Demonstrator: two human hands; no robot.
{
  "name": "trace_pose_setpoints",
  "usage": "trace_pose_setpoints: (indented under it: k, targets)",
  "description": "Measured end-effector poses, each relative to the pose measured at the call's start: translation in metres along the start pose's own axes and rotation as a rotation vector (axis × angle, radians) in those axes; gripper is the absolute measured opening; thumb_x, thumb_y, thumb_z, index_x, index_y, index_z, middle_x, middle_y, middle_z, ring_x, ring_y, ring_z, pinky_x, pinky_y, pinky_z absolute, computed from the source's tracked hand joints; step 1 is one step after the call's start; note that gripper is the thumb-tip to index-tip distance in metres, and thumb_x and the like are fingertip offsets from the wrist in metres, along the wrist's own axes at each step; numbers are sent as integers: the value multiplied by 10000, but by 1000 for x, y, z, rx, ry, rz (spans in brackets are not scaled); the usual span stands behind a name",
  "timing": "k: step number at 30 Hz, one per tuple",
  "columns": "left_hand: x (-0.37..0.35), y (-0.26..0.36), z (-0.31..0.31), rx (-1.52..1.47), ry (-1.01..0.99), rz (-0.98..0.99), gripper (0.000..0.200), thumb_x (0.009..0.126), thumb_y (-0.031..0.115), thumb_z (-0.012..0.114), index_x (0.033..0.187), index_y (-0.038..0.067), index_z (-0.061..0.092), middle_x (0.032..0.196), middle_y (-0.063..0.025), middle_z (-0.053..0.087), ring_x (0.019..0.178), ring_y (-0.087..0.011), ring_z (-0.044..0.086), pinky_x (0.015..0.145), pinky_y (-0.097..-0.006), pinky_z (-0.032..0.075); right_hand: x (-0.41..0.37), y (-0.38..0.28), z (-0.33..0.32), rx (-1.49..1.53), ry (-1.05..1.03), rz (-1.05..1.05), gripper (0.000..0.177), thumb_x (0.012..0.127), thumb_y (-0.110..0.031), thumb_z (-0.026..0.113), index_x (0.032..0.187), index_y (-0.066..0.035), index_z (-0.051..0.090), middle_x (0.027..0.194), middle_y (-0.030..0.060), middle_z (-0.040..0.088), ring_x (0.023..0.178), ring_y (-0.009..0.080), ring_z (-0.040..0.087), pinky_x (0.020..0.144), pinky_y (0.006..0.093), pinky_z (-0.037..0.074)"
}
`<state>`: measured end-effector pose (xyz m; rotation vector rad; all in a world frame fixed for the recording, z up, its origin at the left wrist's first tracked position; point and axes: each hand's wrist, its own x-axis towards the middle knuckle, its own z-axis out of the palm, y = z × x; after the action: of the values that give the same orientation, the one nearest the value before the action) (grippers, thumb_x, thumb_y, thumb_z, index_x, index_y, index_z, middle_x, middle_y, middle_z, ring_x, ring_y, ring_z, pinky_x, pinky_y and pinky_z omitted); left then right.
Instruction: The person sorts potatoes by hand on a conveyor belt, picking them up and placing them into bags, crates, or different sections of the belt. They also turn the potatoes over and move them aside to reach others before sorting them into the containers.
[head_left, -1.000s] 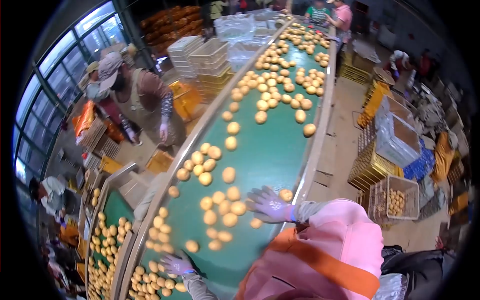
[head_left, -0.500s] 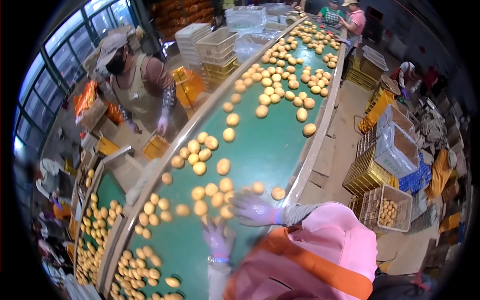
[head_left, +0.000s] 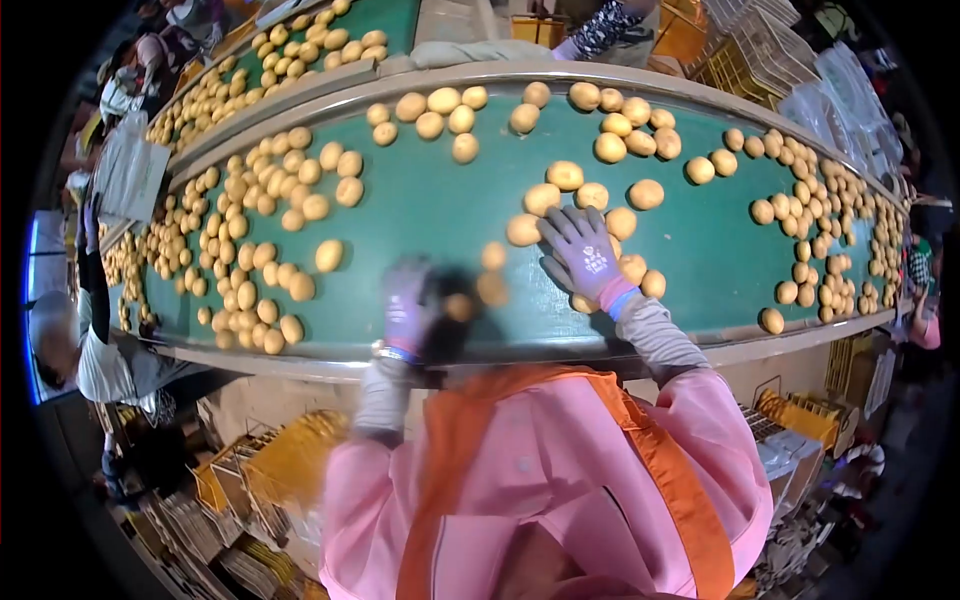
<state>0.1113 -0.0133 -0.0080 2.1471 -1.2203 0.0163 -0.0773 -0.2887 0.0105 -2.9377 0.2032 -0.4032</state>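
Observation:
Yellow potatoes [head_left: 645, 194] lie scattered over a green conveyor belt [head_left: 420, 215]. My right hand [head_left: 585, 255], in a grey-purple glove, rests spread over several potatoes, its fingers reaching toward the ones by its tips. One potato [head_left: 583, 302] is partly hidden under that palm. Nearer the belt's front edge is my left hand [head_left: 406, 310], also gloved and smeared by motion. Close on its right is a blurred potato [head_left: 458, 306], and two more blurred potatoes [head_left: 492, 288] lie between the hands. Whether the left fingers touch any potato cannot be made out.
Dense potatoes [head_left: 245, 290] cover the belt's left part, more its far right. A metal rail [head_left: 480, 85] borders the far side; beyond it runs a second belt [head_left: 395, 25] with potatoes. A co-worker's patterned sleeve [head_left: 605, 28] shows past the rail. Yellow crates [head_left: 735, 65] stand behind.
My view has swung to face across the belt. My hands, close together before, are now farther apart; the left is nearer the front edge, the right still lies over potatoes.

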Motion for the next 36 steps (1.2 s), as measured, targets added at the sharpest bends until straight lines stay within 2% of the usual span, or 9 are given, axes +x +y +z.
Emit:
trace_pose_setpoints:
  k: [6, 12, 15, 19, 20, 21, 26, 27, 36]
  targets:
    - [-49, -140, -65, 741, 398, -581, 486, 864, 328, 717, 1268, 68, 641, 1221, -218, 613, 1126, -417, 593, 937, -475, 501, -15, 16, -20, 211, 57, -20, 338, 862, -178, 683, 1181, -76, 640, 1114, 99, 668, 1145, 305, 592, 1085, 524, 385]
    - [-4, -145, -63, 345, 200, -921, 677, 901, 583, 599, 1424, 159, 532, 1435, -216, 508, 1267, -465, 500, 1058, -540, 420, 25, 31, -26, 145, 294, 143, 368, 871, -85, 662, 1236, -53, 623, 1172, 147, 658, 1146, 360, 587, 996, 481, 437]
    - [28, -92, -34, 422, 1, -794, 547, 912, 514, 605, 1380, 235, 556, 1325, -150, 597, 1186, -451, 529, 999, -551, 444, 54, 21, -11, 134, 245, 178, 449, 901, -193, 628, 1331, -80, 568, 1332, 154, 563, 1282, 365, 487, 1056, 509, 373]
    - [31, -60, 16, 411, -155, -128, 358, 757, 283, 731, 1049, 107, 624, 1083, -162, 592, 1038, -419, 561, 969, -561, 437, 57, 1, 23, -65, 74, 43, 346, 914, -237, 605, 1231, -97, 612, 1306, 152, 576, 1303, 401, 469, 1062, 552, 350]
    - [30, -33, 17, 420, 42, 87, 378, 747, 294, 741, 1054, 103, 630, 1087, -164, 588, 1066, -417, 558, 989, -574, 418, 56, -1, 26, -25, 146, 37, 285, 918, -238, 608, 1167, -102, 631, 1249, 146, 605, 1264, 383, 505, 1032, 520, 385]
    - [37, -8, 17, 430, -362, -130, 451, 766, 316, 745, 1146, 97, 639, 1173, -176, 596, 1130, -425, 552, 996, -569, 421, 53, -2, 27, 24, 126, 34, 276, 922, -243, 605, 1160, -106, 637, 1218, 143, 616, 1239, 367, 523, 1005, 502, 407]
    - [26, 23, 21, -55, -4, 212, 488, 858, 284, 744, 1273, 56, 625, 1300, -206, 610, 1180, -398, 570, 989, -477, 464, 61, -18, -18, 41, -235, 194, 341, 936, -260, 599, 1252, -131, 604, 1186, 185, 624, 1116, 366, 609, 891, 467, 500]
    - [27, 20, 15, -221, 40, 134, 450, 885, 244, 726, 1280, 52, 627, 1308, -196, 616, 1210, -378, 578, 1015, -470, 467, 64, -20, -26, 72, -464, 316, 416, 934, -263, 605, 1324, -125, 569, 1207, 211, 619, 1118, 391, 614, 894, 479, 513]
    - [9, -129, -65, 157, 483, -379, 376, 853, 244, 719, 1166, 46, 645, 1173, -212, 647, 1085, -418, 604, 954, -500, 488, 72, 19, -1, 226, -564, 180, 571, 883, -247, 692, 1410, -144, 495, 1240, 212, 599, 1089, 413, 623, 957, 454, 503]
